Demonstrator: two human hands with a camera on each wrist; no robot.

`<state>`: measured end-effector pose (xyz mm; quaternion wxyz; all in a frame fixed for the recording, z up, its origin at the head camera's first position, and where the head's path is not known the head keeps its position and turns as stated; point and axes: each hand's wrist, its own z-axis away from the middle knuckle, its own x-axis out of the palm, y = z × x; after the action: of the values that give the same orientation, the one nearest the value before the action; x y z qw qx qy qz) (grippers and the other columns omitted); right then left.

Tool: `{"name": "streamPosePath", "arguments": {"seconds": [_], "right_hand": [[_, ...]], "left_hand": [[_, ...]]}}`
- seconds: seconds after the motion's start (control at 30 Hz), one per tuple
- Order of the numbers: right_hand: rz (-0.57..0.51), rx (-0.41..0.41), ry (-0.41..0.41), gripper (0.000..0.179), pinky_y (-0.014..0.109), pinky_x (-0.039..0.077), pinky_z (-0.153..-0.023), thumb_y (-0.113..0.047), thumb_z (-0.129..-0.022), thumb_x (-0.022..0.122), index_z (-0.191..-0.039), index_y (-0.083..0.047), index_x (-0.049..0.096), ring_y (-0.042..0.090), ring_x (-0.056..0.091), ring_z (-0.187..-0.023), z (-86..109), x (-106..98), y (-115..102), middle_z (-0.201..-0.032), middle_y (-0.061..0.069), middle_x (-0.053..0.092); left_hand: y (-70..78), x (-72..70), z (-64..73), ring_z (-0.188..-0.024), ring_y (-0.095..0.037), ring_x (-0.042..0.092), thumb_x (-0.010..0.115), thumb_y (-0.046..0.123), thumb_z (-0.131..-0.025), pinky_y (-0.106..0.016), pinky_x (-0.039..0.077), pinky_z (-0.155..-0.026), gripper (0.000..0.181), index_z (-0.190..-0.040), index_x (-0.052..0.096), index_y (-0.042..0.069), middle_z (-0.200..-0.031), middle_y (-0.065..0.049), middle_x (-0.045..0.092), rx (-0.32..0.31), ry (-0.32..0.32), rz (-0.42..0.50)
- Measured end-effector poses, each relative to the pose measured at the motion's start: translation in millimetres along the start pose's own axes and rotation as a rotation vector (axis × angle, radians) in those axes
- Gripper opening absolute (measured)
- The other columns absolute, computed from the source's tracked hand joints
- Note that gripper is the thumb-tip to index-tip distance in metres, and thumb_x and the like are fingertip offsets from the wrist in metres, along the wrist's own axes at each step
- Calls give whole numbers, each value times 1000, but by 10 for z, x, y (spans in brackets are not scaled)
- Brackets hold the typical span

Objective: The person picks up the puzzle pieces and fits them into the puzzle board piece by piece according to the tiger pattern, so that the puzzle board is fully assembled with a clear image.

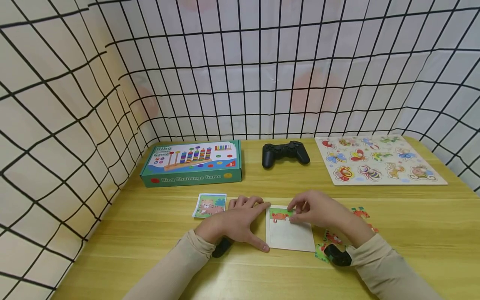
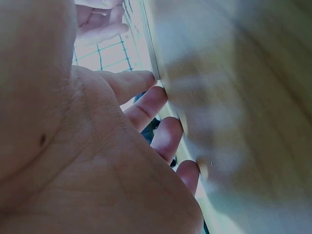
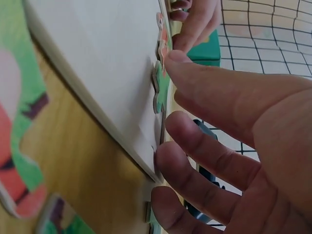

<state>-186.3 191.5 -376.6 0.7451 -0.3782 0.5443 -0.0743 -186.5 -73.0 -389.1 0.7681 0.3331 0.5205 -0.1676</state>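
Observation:
A pale wooden puzzle tray (image 1: 291, 236) lies in front of the person, with orange-and-green tiger pieces (image 1: 279, 216) along its far edge. The left hand (image 1: 241, 223) spreads beside the tray, index fingertip at its far left corner and thumb near the left edge. At the far edge, the right hand (image 1: 318, 210) pinches a green puzzle piece (image 3: 160, 90) between thumb and index finger, up against the orange piece. Its other fingers curve loosely over the tray's far right side. Several loose puzzle pieces (image 1: 333, 238) lie right of the tray, partly hidden by the right forearm.
A tiger picture card (image 1: 209, 206) lies left of the left hand. Farther back are a green Ring Challenge Game box (image 1: 193, 163), a black game controller (image 1: 285, 153) and a wooden insect puzzle board (image 1: 378, 160). White walls with black grid lines (image 1: 240, 71) enclose the table.

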Motion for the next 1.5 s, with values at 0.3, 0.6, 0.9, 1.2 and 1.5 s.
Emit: {"name": "streamPosePath", "arguments": {"seconds": [0.3,0.6,0.9,1.2,1.5], "right_hand": [[79,7,-3,16,33,47,-67,-20,-90,79,-104,-14,77,13,53,-74,-2,38,-58,-83,-5,61],[125,-1,-22,18,33,48,-68,-23,-90,78,-108,-17,77,13,54,-78,-7,36,-95,-90,-5,62],[182,-10,-19,16,35,49,-72,-24,-92,76,-107,-19,77,12,56,-84,-14,60,-94,-95,-3,62],[208,-25,-2,15,34,48,-70,-23,-91,77,-106,-19,77,12,55,-81,-14,74,-103,-93,-3,61],[65,9,-22,32,34,48,-67,-27,-92,76,-120,-14,70,15,56,-78,50,-47,-50,-94,-4,61]], "left_hand": [[-2,-1,-1,-127,-23,29,71,78,-73,-45,24,-101,110,-160,29,25,-153,2,30,3,3,-8],[-1,-3,0,-128,-23,28,71,78,-73,-45,23,-101,110,-160,28,26,-154,2,30,-1,-1,-4],[-5,0,-1,-129,-24,28,70,78,-73,-46,23,-103,110,-160,28,26,-154,2,29,3,-1,2],[-3,-4,-2,-128,-23,28,70,79,-73,-45,23,-102,110,-160,28,25,-153,3,30,2,-1,-6],[1,-4,-1,-129,-23,28,71,78,-73,-47,21,-106,111,-160,28,26,-154,3,29,-5,-2,6]]}}
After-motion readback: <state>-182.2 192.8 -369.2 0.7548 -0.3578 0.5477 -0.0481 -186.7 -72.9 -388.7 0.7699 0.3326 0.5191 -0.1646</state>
